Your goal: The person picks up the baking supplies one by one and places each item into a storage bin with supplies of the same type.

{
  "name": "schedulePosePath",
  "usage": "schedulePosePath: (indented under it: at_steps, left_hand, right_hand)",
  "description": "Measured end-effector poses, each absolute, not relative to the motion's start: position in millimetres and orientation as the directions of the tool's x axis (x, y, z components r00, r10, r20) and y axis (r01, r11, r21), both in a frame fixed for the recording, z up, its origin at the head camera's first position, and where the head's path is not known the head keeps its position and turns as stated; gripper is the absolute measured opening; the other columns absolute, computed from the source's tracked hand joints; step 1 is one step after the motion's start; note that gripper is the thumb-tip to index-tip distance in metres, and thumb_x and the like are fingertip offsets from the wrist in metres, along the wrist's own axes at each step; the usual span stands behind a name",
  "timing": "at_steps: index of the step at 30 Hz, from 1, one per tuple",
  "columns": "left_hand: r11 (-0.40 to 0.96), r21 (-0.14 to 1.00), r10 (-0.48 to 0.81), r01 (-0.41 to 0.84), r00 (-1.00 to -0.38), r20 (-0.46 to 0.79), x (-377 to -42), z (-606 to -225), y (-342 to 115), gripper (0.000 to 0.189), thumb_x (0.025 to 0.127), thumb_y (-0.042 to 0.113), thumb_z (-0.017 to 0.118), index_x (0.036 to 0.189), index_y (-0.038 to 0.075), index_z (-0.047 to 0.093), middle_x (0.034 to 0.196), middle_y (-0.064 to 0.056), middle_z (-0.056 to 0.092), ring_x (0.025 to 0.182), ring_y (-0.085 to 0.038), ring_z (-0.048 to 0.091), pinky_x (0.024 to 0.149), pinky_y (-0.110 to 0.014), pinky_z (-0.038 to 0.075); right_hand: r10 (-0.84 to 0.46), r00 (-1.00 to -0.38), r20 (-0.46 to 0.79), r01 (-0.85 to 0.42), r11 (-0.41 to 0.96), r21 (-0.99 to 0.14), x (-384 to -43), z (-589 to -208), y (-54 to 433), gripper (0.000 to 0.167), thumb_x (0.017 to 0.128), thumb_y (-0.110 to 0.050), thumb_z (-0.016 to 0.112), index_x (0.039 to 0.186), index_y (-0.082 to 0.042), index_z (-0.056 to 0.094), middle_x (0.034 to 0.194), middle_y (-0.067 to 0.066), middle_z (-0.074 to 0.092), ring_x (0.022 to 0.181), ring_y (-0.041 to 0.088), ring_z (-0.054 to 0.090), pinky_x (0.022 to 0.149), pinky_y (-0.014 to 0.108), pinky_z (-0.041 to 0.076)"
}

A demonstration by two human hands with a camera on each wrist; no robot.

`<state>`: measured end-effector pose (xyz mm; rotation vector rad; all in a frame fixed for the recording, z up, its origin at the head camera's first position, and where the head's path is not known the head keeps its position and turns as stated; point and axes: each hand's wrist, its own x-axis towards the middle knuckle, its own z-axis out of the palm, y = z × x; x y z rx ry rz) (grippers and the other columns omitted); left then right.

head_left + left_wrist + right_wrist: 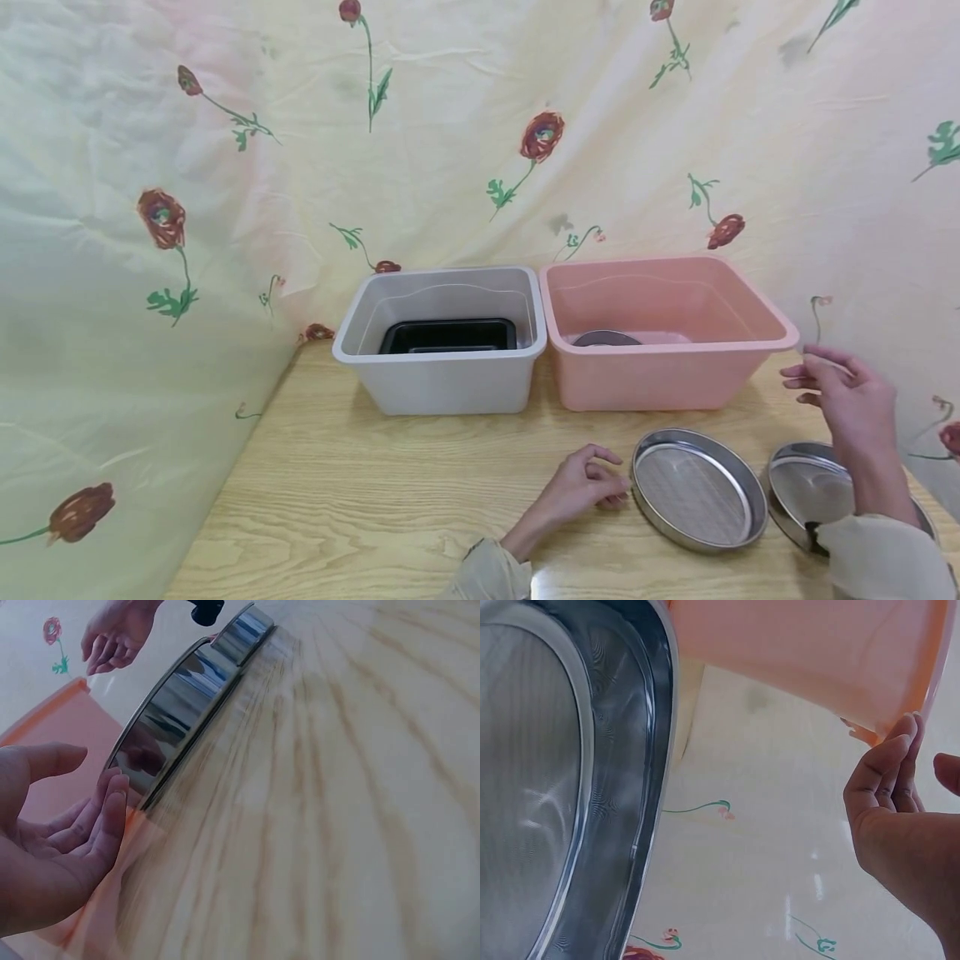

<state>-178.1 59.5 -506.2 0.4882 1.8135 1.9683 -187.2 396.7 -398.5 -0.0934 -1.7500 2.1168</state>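
Observation:
Two round metal sieves with fine mesh lie side by side on the table, the left sieve (693, 493) nearer the middle and the right sieve (806, 487) partly hidden by my right forearm. My left hand (581, 490) is beside the left sieve's rim, fingers loosely bent and holding nothing. In the left wrist view its fingertips (114, 784) come close to the sieve's shiny wall; whether they touch is unclear. Raised above the right sieve, near the pink bin's right corner, my right hand (855, 404) has its fingers loosely bent, with nothing in them.
Behind the sieves stands the pink bin (645, 379), with a round metal item (606, 338) partly showing inside. The grey bin (450, 387) is next to it and contains a black tray (450, 335). A flowered cloth (450, 167) hangs behind the wooden table (337, 500).

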Motion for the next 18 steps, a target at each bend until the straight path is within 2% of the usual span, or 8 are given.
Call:
schedulePosePath:
  at_steps: [13,18]
  left_hand:
    - [-0.072,0.995,0.53,-0.064,-0.848,-0.017,-179,-507,63,0.033,0.094,0.0,0.071,0.124,-0.005,0.059,0.084,-0.018,0.074,0.066,-0.009,0.067,0.062,-0.021,0.058]
    - [-0.065,0.996,0.526,-0.064,-0.85,-0.02,-178,-507,63,0.034,0.094,0.0,0.072,0.124,-0.004,0.059,0.081,-0.014,0.074,0.065,-0.008,0.066,0.063,-0.021,0.058]
  right_hand:
    - [0.293,-0.928,0.229,-0.281,-0.148,-0.948,-201,-395,404,0.02,0.103,-0.002,0.06,0.108,-0.017,0.073,0.08,0.0,0.077,0.065,0.009,0.073,0.055,0.017,0.056]
    - [0.292,-0.926,0.237,-0.285,-0.134,-0.949,-206,-394,403,0.021,0.103,-0.001,0.06,0.105,-0.017,0.073,0.078,-0.001,0.077,0.064,0.009,0.073,0.053,0.017,0.056]
